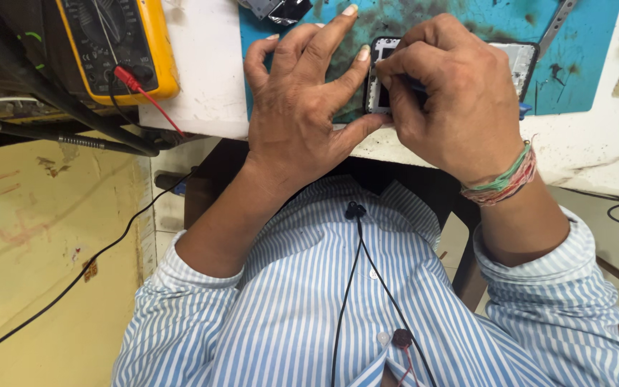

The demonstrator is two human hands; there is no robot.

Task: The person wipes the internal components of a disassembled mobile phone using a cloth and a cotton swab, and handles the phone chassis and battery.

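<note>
A phone frame with a black edge and pale inner face lies flat on a blue work mat near the table's front edge. My left hand rests on the mat, its fingers spread, thumb and fingertips steadying the phone frame's left end. My right hand is curled over the same end, pinching a small dark tool that is mostly hidden under the fingers. Coloured thread bands circle my right wrist.
A yellow multimeter with a red probe plug and lead sits at the table's left. Black cables run down over the yellow floor. A metal strip lies on the mat's right. My striped shirt fills the foreground.
</note>
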